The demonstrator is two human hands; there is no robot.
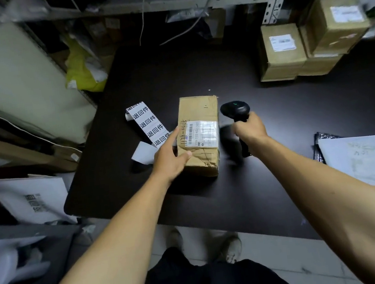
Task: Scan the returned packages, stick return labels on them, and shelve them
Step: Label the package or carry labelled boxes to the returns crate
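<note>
- Nearest on the right, a white sheet of paper (366, 166) lies on the dark counter (236, 197), over something black at its far-left corner.
- The left hand (170, 154) rests on the near-left end of a small cardboard box (201, 135). Its thumb lies across the crumpled near end and its fingers run flat along the left side, so this grip steadies the box and does not lift it.
- The box sits flat near the middle of the counter, its shipping label (203, 132) facing up under clear tape.
- The box looks light and fairly stiff, though the taped, creased near end seems softer. A hold across the two long sides should be firmer than one on the crushed end, and the taped label may be slippery.
- The right hand (249, 129) is curled tightly round the handle of a black scanner (236, 110), whose head is just right of the box, level with the label.
- A strip of return labels (149, 125) lies left of the box, its near end just beside the left hand's fingertips.
- Further back on the right, more boxes (281, 50) are stacked at the counter's far edge, with shelves (163, 0) behind.
</note>
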